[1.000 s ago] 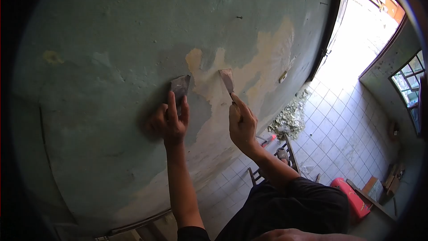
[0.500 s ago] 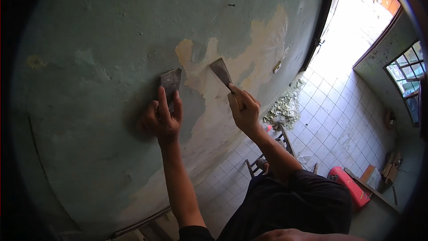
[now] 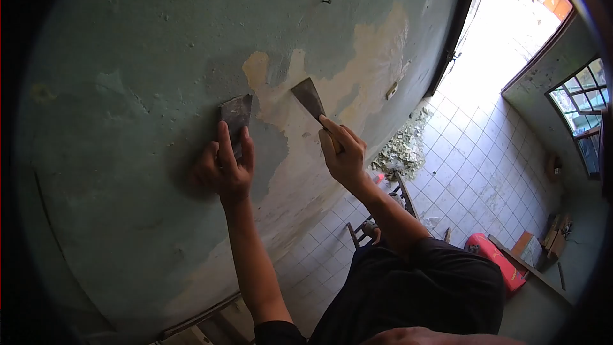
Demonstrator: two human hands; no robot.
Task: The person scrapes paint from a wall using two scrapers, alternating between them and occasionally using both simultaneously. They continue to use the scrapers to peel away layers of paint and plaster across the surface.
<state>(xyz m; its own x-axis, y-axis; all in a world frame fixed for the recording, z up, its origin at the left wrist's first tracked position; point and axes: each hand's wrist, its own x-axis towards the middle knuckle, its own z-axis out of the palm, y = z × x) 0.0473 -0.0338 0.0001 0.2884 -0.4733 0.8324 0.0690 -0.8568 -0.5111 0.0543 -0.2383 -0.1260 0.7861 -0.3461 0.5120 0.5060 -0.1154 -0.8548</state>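
My left hand grips a flat metal scraper, its blade pressed against the green painted wall at the edge of a darker grey patch. My right hand holds a second scraper by its handle, the blade tilted up and left against a bare cream area where paint has come off. The two blades sit about a hand's width apart.
A heap of paint flakes lies on the white tiled floor below. A wooden chair or ladder frame stands under me, a red object lies to the right, an open doorway and a window at right.
Both hands and scrapers have shifted a little left and up in view as my head moved. The right scraper's blade has tilted further to the left against the bare patch.
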